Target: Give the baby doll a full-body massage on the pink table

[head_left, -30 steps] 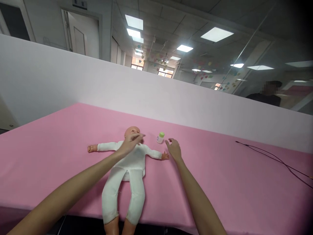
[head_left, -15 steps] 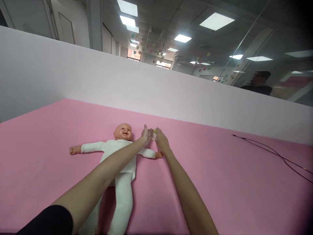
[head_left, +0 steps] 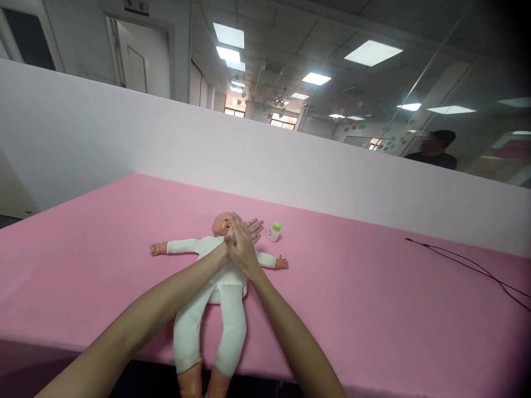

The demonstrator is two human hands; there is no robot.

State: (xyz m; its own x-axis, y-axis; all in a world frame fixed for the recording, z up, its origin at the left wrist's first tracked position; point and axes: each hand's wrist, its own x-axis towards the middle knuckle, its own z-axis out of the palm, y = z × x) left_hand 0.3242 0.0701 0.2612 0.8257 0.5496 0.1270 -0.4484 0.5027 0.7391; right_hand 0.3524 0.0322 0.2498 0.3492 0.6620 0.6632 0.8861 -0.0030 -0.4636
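1. head view: the right hand (head_left: 241,247) lies across the left hand (head_left: 256,228), both flat with fingers straight.
2. under them, the doll (head_left: 233,280) lies on the pink table (head_left: 352,298).
3. the green-topped bottle (head_left: 274,232) stands just right of the hands.

One head-worn view, looking forward and down, pink table (head_left: 365,293) close below; white partition (head_left: 290,166) beyond

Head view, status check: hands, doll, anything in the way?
Right hand over left hand, fingers extended, no object visible in either. Doll on its back, partly hidden by the hands. Capped bottle upright, apart from both hands.
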